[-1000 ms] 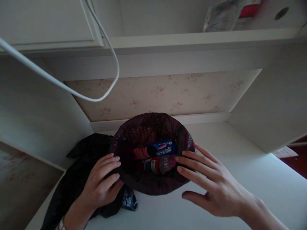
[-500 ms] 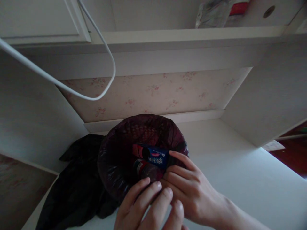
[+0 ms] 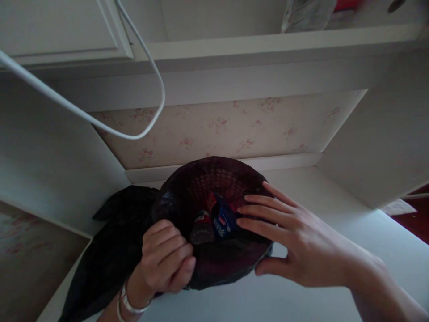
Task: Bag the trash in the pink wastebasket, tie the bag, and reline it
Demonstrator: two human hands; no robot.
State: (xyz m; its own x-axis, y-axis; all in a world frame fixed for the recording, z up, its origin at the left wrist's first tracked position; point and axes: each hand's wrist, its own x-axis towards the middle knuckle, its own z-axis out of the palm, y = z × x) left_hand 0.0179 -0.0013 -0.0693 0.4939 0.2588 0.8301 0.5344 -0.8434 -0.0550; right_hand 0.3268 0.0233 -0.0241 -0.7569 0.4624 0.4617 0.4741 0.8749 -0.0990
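Observation:
A round bin lined with a dark purple plastic bag [image 3: 221,268] stands on the white surface. Inside lie a blue packet [image 3: 224,221] and a clear bottle with a red label [image 3: 202,229]. My left hand [image 3: 167,257], with a silver bangle at the wrist, is closed on the bag's edge at the bin's near left rim. My right hand [image 3: 288,228] spreads over the right rim, its fingers apart and reaching over the bag, the thumb outside.
A black plastic bag [image 3: 110,255] lies left of the bin. White panels flank both sides. A white cable [image 3: 134,136] hangs at the upper left, in front of a shelf edge [image 3: 234,47] holding a clear package [image 3: 306,15].
My left hand has moved left and closed on the bag's edge. My right hand has moved right and spread its fingers. The bin's opening and its contents have shifted and turned.

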